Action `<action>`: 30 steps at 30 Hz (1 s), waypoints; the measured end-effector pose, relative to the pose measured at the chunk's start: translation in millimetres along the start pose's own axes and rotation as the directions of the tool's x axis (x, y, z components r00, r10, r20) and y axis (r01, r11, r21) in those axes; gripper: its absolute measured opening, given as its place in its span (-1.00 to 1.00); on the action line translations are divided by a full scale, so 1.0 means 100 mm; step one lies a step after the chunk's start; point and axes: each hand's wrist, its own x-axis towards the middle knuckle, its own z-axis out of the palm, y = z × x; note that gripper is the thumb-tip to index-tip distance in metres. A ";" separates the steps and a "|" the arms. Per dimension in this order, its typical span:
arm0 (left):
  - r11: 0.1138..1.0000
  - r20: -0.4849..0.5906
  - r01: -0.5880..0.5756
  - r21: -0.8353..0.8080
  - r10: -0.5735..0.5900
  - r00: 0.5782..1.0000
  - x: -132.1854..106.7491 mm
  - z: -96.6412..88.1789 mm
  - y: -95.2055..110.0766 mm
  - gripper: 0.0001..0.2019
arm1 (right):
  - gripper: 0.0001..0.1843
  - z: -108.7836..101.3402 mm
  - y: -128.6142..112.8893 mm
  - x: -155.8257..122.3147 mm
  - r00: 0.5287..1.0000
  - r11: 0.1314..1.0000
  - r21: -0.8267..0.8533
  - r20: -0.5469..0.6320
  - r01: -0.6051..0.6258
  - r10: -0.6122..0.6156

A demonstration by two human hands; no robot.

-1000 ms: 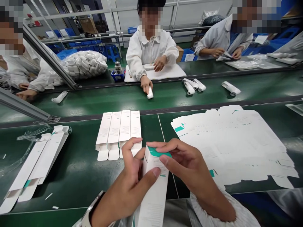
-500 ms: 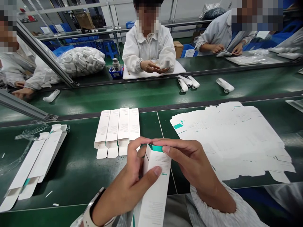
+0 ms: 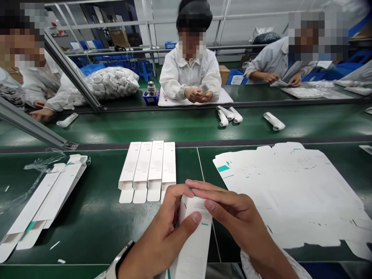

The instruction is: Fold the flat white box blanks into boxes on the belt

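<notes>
A tall white carton (image 3: pixel 194 240) with green accents stands tilted between my hands at the bottom centre. My left hand (image 3: pixel 162 232) is wrapped round its left side, thumb on the printed front face and forefinger at the top edge. My right hand (image 3: pixel 235 217) lies with its fingers across the carton's top end and its thumb against the upper right edge; these fingers hide most of the top flap. Just beyond, several white cartons (image 3: pixel 154 164) lie side by side, their near ends open with flaps sticking out.
Flat white carton blanks (image 3: pixel 279 193) are piled on the right. More cartons (image 3: pixel 55 193) lie at left beside clear plastic wrap (image 3: pixel 37 166). White handheld devices (image 3: pixel 274 121) rest on the green conveyor (image 3: pixel 145 126). Co-workers in white coats (image 3: pixel 190 71) sit across it.
My right fingers have come down over the carton's top, and the green flap edge seen before is now mostly covered. The view has tilted up slightly. The co-worker opposite has brought both hands together.
</notes>
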 end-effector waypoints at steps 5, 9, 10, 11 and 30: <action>0.975 -0.254 -0.221 0.001 0.214 0.943 0.21 -0.04 0.03 -0.69 | 0.31 0.22 0.23 -0.06 0.970 0.969 0.083 -0.045 -0.234 0.238; 0.713 -0.261 -0.196 0.673 0.477 0.839 0.38 -0.42 -0.03 -0.48 | -0.06 0.21 0.49 0.12 0.909 0.959 -0.044 -0.334 -0.280 0.250; 0.566 -0.243 -0.084 0.820 0.478 0.844 0.41 -0.54 -0.08 -0.46 | -0.13 0.19 0.57 0.23 0.876 0.958 -0.121 -0.447 -0.259 0.181; 0.419 -0.227 0.019 0.908 0.453 0.862 0.44 -0.65 -0.14 -0.48 | -0.17 0.16 0.65 0.34 0.842 0.948 -0.192 -0.527 -0.255 0.119; 0.013 0.169 -0.185 0.983 0.349 0.922 0.58 -0.39 -0.57 -0.48 | -0.09 -1.15 0.64 0.18 0.732 0.251 -0.740 -0.666 -0.623 -0.146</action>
